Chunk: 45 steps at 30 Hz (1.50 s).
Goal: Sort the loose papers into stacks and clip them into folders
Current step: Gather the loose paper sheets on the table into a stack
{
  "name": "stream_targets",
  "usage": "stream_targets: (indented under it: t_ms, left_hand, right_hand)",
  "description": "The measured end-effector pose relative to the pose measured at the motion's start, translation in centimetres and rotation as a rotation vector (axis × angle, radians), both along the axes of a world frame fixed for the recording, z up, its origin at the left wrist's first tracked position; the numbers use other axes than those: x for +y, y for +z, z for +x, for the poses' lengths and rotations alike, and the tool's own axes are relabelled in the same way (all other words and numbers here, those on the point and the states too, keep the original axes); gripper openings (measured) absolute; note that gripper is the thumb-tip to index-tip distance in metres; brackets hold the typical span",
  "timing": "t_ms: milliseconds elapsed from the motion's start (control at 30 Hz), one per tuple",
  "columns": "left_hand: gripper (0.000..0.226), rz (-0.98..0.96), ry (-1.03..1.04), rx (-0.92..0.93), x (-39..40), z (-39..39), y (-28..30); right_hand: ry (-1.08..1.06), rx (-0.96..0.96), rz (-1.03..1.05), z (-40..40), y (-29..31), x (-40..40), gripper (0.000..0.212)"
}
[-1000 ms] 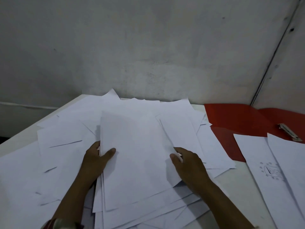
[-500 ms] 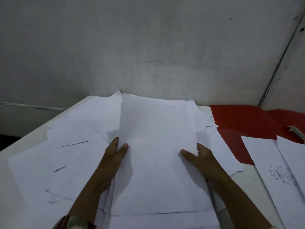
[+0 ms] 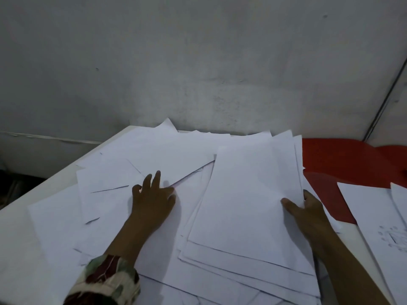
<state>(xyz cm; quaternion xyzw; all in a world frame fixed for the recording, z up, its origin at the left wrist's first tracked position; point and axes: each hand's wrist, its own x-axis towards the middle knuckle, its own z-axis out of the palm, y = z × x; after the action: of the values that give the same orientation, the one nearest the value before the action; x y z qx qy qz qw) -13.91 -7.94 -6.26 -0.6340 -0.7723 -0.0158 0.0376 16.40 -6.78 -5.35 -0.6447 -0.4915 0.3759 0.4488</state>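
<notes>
- While most of the shot is just a grey wall [image 3: 198, 62], the white table [image 3: 19, 249] fills the lower part and it's pretty much buried in paper.
- Biggest thing on it is the mess of loose papers [image 3: 114, 177] spread over the left and middle, overlapping at all sorts of angles, some reaching the back edge by the wall.
- On top of that mess, right of centre, is a rough stack of sheets [image 3: 248, 205], edges fanned out at the near end so it's not squared up.
- Off to the right there's an open red folder [image 3: 343, 159] lying flat. A couple of white sheets [image 3: 370, 208] lie over its near part, one with a faint drawing on it, can't make out what. No clip that I can see from here.
- Right hand [image 3: 308, 214] holds the stack at its right edge: thumb lies on the top sheet, the other fingers go under the edge and are hidden, so it's pinching the pile.
- Left hand [image 3: 152, 199] is flat on the loose papers just left of the stack, fingers straight and a bit spread, palm down, not curled round anything.
- A patterned sleeve [image 3: 105, 280] shows at the left wrist.
</notes>
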Motion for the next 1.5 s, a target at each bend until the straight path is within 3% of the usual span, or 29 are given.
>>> stream_targets:
  t_ms: [67,167,333,400,600,833,1000,1133,1233,1433,1500]
  left_hand:
    - [0.047,-0.058,-0.013,0.063,0.5,-0.3,0.0]
    - [0.045,-0.067,0.017,-0.007,1.2,-1.1,-0.2]
    - [0.024,0.580,-0.164,-0.079,1.2,-1.4,0.6]
    - [0.019,0.674,-0.238,-0.220,0.7,0.0,1.3]
    - [0.049,0.503,-0.440,-0.686,-1.6,7.1,2.8]
    - [0.049,0.331,-0.605,-0.869,-4.3,13.4,0.6]
    - [0.038,0.221,-0.709,-0.844,-5.8,16.2,0.7]
    - [0.037,0.134,-0.721,-0.818,-6.4,17.6,0.9]
    - [0.034,0.160,-0.779,-0.791,-6.7,17.9,0.5]
    - [0.024,0.269,-0.891,-0.557,-6.5,17.0,-0.9]
    - [0.027,0.247,-0.911,-0.559,-6.7,16.8,-0.2]
  right_hand:
    - [-0.040,0.001,0.001,0.3,0.0,0.2,0.038]
    - [-0.083,0.020,0.003,0.8,0.0,0.3,0.037]
    - [-0.111,0.045,-0.035,1.4,-0.1,0.5,0.036]
    - [-0.105,0.031,-0.045,1.4,-0.1,0.6,0.037]
    - [-0.066,-0.021,-0.077,1.2,0.1,0.4,0.039]
    - [-0.050,0.025,-0.096,1.3,0.5,0.2,0.037]
    - [-0.010,0.046,-0.146,0.7,1.6,0.0,0.056]
    - [0.097,0.044,-0.142,1.1,1.5,-0.4,0.038]
    - [0.136,0.010,-0.157,1.3,1.2,-0.7,0.031]
    - [0.181,-0.017,-0.182,1.2,1.2,-1.0,0.042]
    - [0.174,-0.049,-0.171,1.3,1.0,-0.9,0.046]
